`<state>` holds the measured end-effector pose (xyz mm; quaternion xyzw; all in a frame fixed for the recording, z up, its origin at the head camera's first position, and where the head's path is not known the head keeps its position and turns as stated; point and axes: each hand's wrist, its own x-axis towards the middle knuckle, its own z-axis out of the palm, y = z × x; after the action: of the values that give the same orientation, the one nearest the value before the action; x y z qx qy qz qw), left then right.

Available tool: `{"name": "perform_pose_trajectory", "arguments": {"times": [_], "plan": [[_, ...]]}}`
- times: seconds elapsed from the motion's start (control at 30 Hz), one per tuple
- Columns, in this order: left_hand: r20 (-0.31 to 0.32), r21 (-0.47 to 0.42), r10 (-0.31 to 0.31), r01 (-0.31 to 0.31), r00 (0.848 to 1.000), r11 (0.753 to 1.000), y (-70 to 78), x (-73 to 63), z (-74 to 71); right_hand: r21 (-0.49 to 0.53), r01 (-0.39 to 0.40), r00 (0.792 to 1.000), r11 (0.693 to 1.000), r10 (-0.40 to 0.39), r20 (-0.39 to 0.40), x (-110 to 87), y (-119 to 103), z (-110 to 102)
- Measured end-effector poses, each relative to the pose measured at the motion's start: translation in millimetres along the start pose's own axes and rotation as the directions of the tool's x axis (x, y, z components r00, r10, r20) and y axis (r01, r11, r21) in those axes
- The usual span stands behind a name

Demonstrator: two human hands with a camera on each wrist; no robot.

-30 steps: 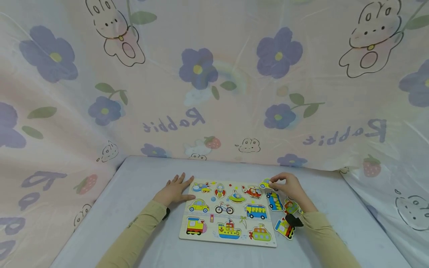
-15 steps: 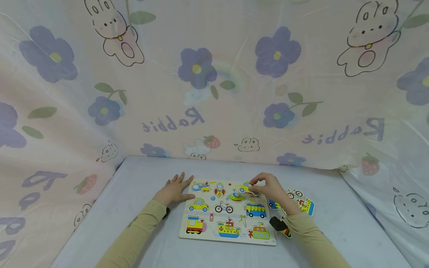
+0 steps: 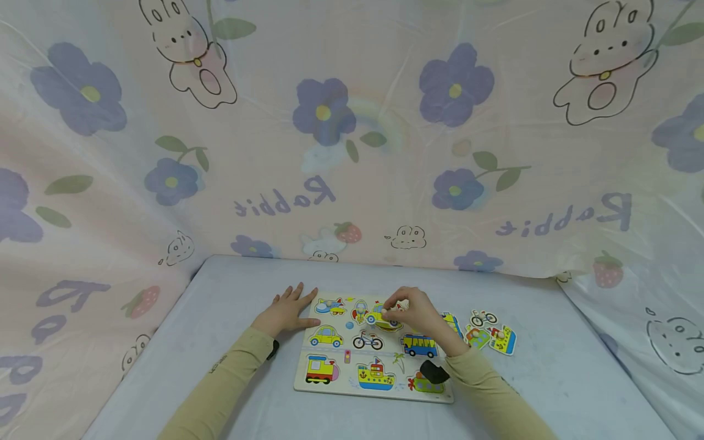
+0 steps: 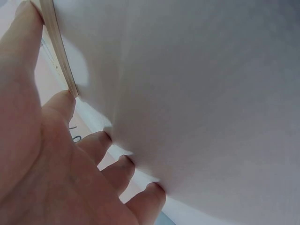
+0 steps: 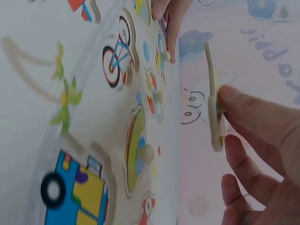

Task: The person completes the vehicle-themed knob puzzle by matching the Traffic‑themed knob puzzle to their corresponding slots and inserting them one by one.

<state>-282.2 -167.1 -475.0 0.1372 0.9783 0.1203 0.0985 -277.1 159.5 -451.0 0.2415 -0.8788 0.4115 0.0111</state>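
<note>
A pale wooden peg puzzle board (image 3: 350,377) with vehicle pictures lies on the table. My left hand (image 3: 283,316) is spread at its upper left corner; in the left wrist view the thumb and index finger touch the board's edge (image 4: 60,51). My right hand (image 3: 412,311) pinches a yellow car piece (image 3: 375,315), held above the board over the flying saucer piece (image 5: 135,157). Edge-on in the right wrist view, the car piece (image 5: 214,112) stands apart from the board. The rocket piece (image 3: 360,310) and the plane piece (image 3: 329,307) sit in the top row.
Loose pieces lie right of the board: a bicycle (image 3: 484,318), a ship (image 3: 503,340), a green submarine (image 3: 475,337) and a bus (image 3: 452,321) partly behind the right forearm. A patterned curtain (image 3: 374,183) hangs behind the table. The yellow car picture (image 3: 326,337) is at the board's left.
My right hand has carried the yellow car piece leftward from the board's upper right corner to above the saucer. The left hand has stayed at the board's corner.
</note>
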Motion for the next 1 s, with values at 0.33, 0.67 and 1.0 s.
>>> {"name": "perform_pose_trajectory", "arguments": {"times": [0.33, 0.67, 1.0], "plan": [[0.004, -0.006, -0.009, 0.009, 1.0, 1.0, 1.2, -0.6, -0.9, 0.019, -0.035, 0.999, 0.999, 0.035, 0.014, 8.6, -9.0, 22.5], [0.004, -0.004, 0.001, -0.001, 1.0, 1.0, -0.1, 0.3, -0.1, 0.047, 0.025, 0.998, 0.999, -0.027, 0.052, 14.5, -17.1, 45.7], [0.011, -0.002, 0.004, -0.004, 1.0, 1.0, 0.3, 0.3, -2.4, 0.067, 0.036, 0.993, 0.997, -0.043, 0.108, 25.7, -24.6, 72.1]]}}
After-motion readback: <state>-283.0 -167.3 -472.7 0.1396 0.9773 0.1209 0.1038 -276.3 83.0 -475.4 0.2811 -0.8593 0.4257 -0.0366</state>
